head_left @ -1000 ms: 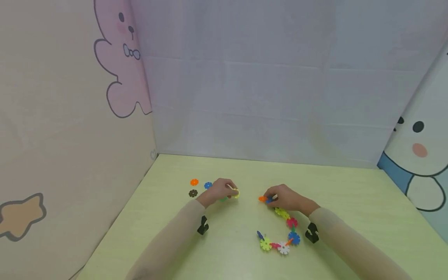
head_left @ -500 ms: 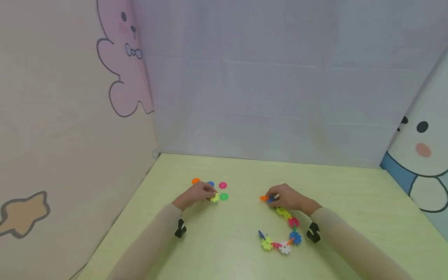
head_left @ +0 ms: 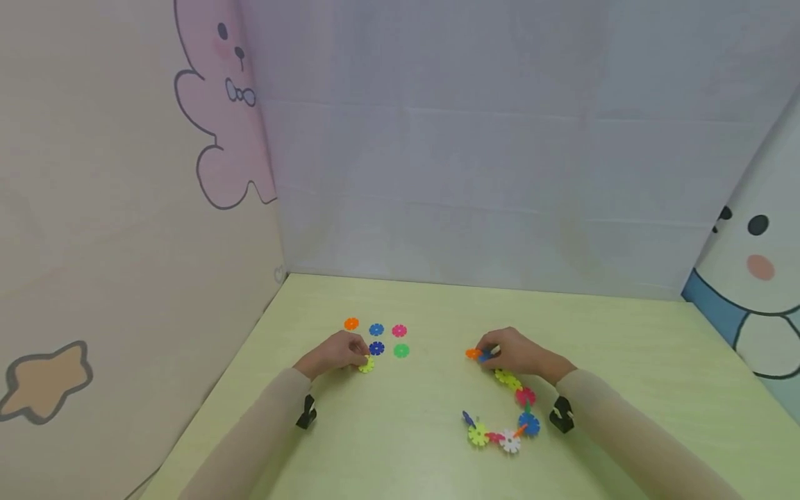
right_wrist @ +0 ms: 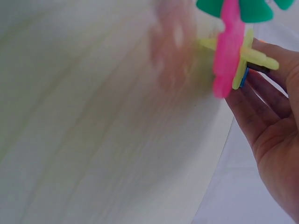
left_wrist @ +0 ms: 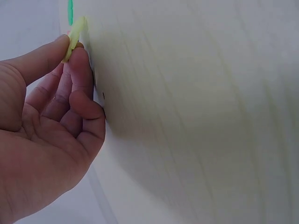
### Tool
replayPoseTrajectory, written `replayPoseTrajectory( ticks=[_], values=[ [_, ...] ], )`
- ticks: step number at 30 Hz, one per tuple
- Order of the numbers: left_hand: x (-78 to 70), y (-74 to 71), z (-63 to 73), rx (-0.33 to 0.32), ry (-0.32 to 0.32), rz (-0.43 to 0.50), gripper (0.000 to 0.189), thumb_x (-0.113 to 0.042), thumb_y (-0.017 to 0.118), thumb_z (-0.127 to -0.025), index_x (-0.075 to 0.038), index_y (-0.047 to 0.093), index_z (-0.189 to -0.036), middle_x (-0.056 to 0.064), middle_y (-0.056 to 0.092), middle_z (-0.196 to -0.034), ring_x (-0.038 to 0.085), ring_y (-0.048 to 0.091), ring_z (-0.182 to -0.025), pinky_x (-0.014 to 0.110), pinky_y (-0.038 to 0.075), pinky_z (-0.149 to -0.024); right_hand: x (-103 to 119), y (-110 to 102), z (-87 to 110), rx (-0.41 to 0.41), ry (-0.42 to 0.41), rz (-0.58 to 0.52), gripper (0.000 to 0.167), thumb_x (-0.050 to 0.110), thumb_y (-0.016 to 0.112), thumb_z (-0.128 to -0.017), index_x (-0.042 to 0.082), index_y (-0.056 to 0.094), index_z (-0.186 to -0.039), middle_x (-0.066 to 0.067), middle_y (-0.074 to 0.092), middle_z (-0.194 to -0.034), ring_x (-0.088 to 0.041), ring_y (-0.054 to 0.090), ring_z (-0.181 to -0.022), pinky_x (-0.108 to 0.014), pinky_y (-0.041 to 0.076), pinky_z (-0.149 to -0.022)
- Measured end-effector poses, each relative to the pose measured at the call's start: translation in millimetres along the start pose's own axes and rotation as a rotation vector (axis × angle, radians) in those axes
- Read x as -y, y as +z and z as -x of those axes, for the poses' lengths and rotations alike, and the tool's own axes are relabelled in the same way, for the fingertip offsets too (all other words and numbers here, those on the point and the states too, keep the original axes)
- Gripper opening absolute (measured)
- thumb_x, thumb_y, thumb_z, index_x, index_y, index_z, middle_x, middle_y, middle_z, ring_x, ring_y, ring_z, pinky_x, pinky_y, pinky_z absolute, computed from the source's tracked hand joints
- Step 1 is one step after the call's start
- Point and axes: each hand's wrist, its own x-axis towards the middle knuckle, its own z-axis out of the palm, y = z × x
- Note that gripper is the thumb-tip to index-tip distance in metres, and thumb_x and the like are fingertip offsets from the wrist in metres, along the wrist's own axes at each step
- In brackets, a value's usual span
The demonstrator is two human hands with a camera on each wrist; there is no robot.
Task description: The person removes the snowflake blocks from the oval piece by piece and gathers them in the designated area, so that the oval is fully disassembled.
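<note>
My left hand (head_left: 338,351) pinches a yellow snowflake disc (head_left: 366,364) between thumb and fingertips, close over the table. In the left wrist view this yellow disc (left_wrist: 75,39) is seen nearly edge-on. At the right, my right hand (head_left: 515,352) grips the upper end of a curved chain of interlocked snowflake discs. An orange disc (head_left: 473,353) and a blue disc (head_left: 485,356) stick out past its fingertips. Below the hand the chain runs through yellow, pink, green and blue pieces to a white disc (head_left: 510,442). The right wrist view shows its pink disc (right_wrist: 229,51) upright.
Loose discs lie around the left hand: orange (head_left: 351,323), light blue (head_left: 376,329), pink (head_left: 399,330), dark blue (head_left: 377,348) and green (head_left: 401,351). The pale table (head_left: 387,430) meets a white sheet (head_left: 437,180) at the back and a printed wall on the left.
My left hand has moved left with the yellow disc, past the green one, uncovering the pink and dark blue discs. The brown disc is now out of sight. The right hand stays put.
</note>
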Motion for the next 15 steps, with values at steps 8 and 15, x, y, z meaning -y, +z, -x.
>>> replayPoseTrajectory(
  ticks=[8,15],
  values=[
    [-1.1,-1.1,2.1,-0.017,0.013,-0.066,0.004,-0.011,0.070,-0.084,-0.010,0.069,-0.087,-0.002,0.063,-0.077,0.016,0.051,-0.064,0.026,0.043,-0.055,-1.0,0.8,-1.0,0.006,-0.004,0.005,0.016,0.010,0.071,-0.085,0.009,0.067,-0.101,0.002,0.064,-0.099,-0.018,0.062,-0.092,-0.028,0.053,-0.077],
    [1.7,-0.9,0.7,-0.040,0.009,-0.086,0.006,-0.012,0.073,-0.082,-0.011,0.069,-0.086,-0.002,0.063,-0.077,0.016,0.052,-0.065,0.026,0.045,-0.056,-1.1,1.4,-1.1,0.002,-0.010,0.019,0.017,0.011,0.071,-0.084,0.010,0.068,-0.101,0.003,0.064,-0.098,-0.018,0.062,-0.091,-0.028,0.052,-0.075]
  ],
)
